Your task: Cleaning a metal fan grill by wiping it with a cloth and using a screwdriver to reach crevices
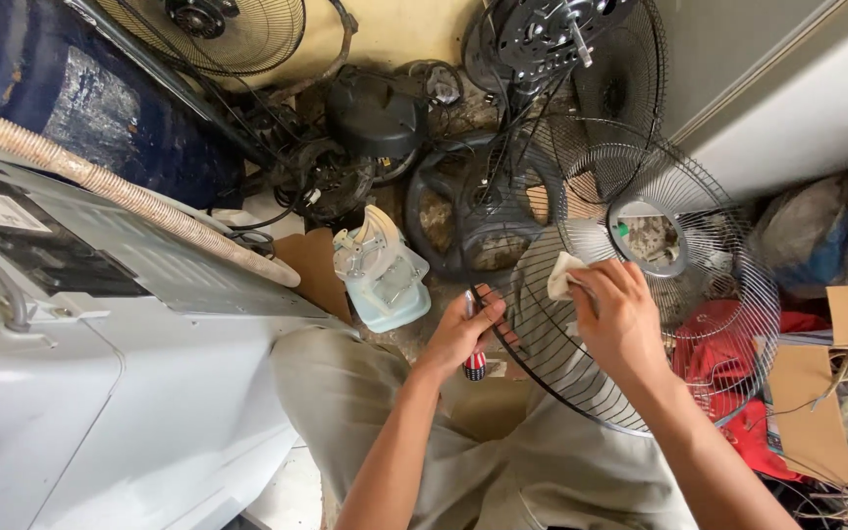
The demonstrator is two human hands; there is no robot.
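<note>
A round wire fan guard (699, 245) leans across my lap, tilted up toward the right. My left hand (463, 332) grips its rim at the lower left edge and also holds a small screwdriver (475, 365) with a red and dark handle. My right hand (618, 314) presses a small white cloth (561, 275) against the wires near the guard's middle. The guard's centre ring (652, 238) lies just right of the cloth.
A white appliance casing (100, 393) fills the left. A pale blue-white plastic part (382, 275) lies on the floor ahead. Other fan guards (218, 34), a dark motor housing (375, 113), cables, red cloth (728, 363) and cardboard (817, 412) crowd around.
</note>
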